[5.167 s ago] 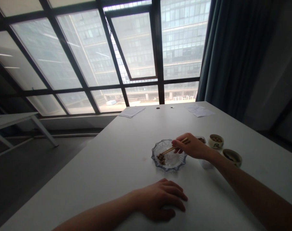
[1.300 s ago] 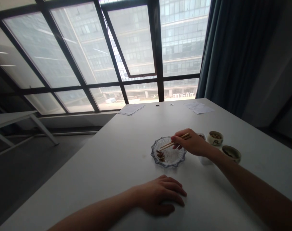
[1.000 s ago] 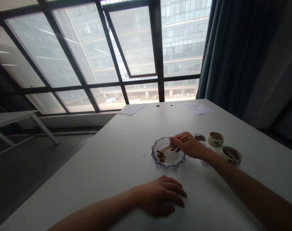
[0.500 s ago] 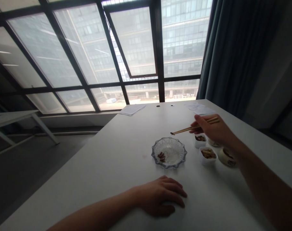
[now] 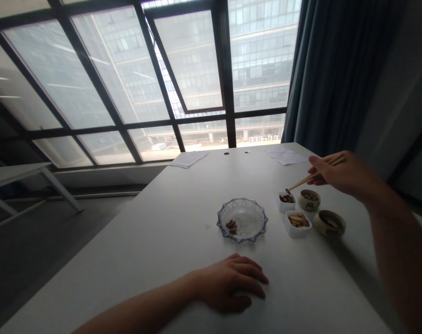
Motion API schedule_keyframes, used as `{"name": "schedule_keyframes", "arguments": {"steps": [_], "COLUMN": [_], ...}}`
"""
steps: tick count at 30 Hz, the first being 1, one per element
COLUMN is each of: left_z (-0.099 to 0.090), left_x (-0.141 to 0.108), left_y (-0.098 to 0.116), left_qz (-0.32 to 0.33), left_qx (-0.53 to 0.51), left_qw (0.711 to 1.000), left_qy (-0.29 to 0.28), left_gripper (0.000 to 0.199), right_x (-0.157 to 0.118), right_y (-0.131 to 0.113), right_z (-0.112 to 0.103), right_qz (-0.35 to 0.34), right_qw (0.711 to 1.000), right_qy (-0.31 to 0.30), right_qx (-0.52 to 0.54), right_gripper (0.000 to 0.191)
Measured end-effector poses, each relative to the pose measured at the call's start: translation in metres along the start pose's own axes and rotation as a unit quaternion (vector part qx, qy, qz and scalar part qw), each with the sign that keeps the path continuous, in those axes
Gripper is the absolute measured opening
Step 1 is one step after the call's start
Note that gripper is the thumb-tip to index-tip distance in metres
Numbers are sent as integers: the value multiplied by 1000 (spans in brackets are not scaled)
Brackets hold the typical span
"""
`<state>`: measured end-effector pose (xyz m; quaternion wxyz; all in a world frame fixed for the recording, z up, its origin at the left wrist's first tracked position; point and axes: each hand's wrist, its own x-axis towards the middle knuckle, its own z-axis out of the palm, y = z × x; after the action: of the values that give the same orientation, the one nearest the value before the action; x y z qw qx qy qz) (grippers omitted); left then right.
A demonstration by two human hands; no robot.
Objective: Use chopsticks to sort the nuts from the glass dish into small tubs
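My right hand (image 5: pixel 331 171) is closed around a pair of wooden chopsticks (image 5: pixel 306 178). Their tips reach over a small white tub of dark brown pieces (image 5: pixel 286 200), with a small dark piece at the tips. Nearer me stands a second white tub (image 5: pixel 297 223) with pale tan pieces. To the right are two beige cups, one holding round pieces (image 5: pixel 309 199) and one with a dark inside (image 5: pixel 329 223). My left hand (image 5: pixel 233 284) lies on the table, fingers spread, in front of a scalloped glass bowl (image 5: pixel 243 239). Several brown pieces (image 5: pixel 231 227) sit in the bowl's left side.
The white table (image 5: pixel 155 241) runs toward the windows. Papers lie at its far left (image 5: pixel 189 160) and far right (image 5: pixel 287 156). A dark curtain (image 5: pixel 322 79) hangs at the right, and another white table (image 5: pixel 17 172) stands at the left.
My right hand has moved right with the chopsticks, whose tips went from above the glass bowl's far rim to the tub of dark pieces. The two cups are now uncovered to view. My left hand stayed put.
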<state>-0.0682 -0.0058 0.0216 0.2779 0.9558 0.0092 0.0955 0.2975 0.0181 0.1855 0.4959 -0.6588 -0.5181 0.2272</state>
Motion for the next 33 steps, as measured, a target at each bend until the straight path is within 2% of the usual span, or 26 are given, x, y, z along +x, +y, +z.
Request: {"name": "schedule_keyframes", "arguments": {"steps": [3,7,13,16,20,25,29,33], "left_z": [1,3,3,1,0,2,3,3], "left_x": [0,-1,-1,0,0,-1,-1,0], "left_y": [0,-2,-2,-1,0,-2,-3,-3], "left_qz": [4,8,13,10,5,7,7,2], "left_qx": [-1,2,3,6,3,2,0,0], "left_qw": [1000,1000,1000,1000,1000,1000,1000,1000], "left_qy": [7,17,19,13,6,10,10,3], "left_gripper": [36,35,34,34,35,36,36,36], "right_x": [1,1,-5,-16,-32,-40,-42,-44], "right_y": [-1,0,-2,-11,-21,-19,-14,-11], "right_z": [6,8,18,34,58,81,93,103], "right_qz": [12,6,-58,-87,-153,-190,-192,-189], "right_qw": [1000,1000,997,990,960,924,909,902], "right_qy": [-18,-13,-36,-97,-218,-329,-371,-388], "right_qx": [2,-1,26,56,82,42,-8,-6], "right_gripper": [40,39,46,51,53,49,45,46]}}
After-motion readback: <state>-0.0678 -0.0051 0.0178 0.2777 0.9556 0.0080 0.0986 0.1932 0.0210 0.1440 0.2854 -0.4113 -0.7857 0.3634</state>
